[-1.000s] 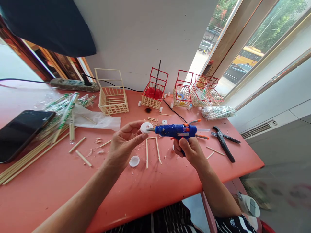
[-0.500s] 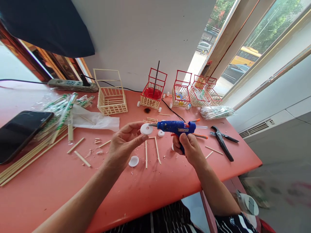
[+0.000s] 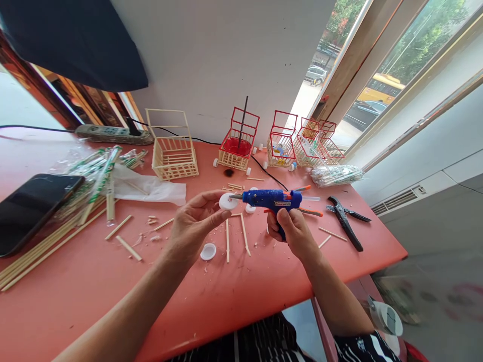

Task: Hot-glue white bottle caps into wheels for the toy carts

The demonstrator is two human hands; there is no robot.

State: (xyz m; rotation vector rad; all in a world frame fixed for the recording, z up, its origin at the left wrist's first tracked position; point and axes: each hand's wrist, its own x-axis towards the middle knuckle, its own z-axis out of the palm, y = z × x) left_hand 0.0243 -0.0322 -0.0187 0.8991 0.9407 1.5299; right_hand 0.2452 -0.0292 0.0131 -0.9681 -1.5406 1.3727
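Between the thumb and fingers of my left hand (image 3: 199, 216) is a round white plastic cap (image 3: 228, 203). My right hand (image 3: 292, 226) grips a blue hot glue gun (image 3: 269, 199) by its handle, a clear glue stick (image 3: 311, 199) poking from its back end. The metal nozzle is over the middle of the cap; whether it touches cannot be made out. Below my hands, another white cap (image 3: 208, 252) lies on the table near two thin wooden sticks (image 3: 227, 241). Orange-handled pliers (image 3: 311, 212) are partly hidden behind the glue gun.
Along the wall stand a plain wooden-stick cart (image 3: 175, 158), a cart with a red bowl (image 3: 237, 146) and several red-trimmed carts (image 3: 281, 146). Black-handled pliers (image 3: 345, 221) lie right. At left are a phone (image 3: 37, 211), wrapped sticks (image 3: 100, 176) and a power strip (image 3: 113, 134).
The glue gun has shifted slightly left, its nozzle reaching further over the cap. My left hand keeps nearly the same place.
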